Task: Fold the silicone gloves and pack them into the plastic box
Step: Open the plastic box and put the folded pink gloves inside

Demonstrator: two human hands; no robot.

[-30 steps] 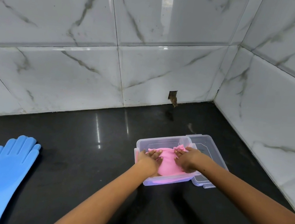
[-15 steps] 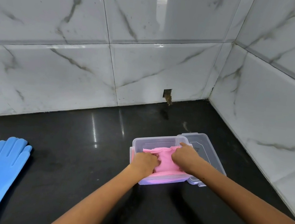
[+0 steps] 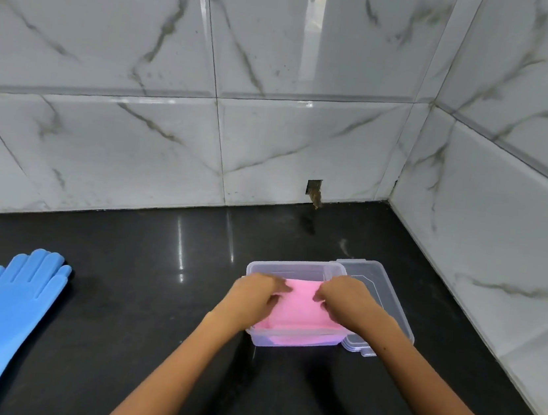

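A folded pink silicone glove lies inside the clear plastic box on the black counter. My left hand presses on the glove's left side with fingers curled over it. On the glove's right side rests my right hand, its fingers bent down onto the pink silicone. Far to the left a blue silicone glove lies flat and unfolded, fingers pointing away from me.
The box's clear lid lies flat on the counter, touching the box's right side. Marble-tiled walls meet in a corner behind and to the right. A small hole shows in the back wall.
Both hands have shifted on the pink glove, pushing it flatter and deeper into the box. The bunched fingers of the glove no longer stick up.
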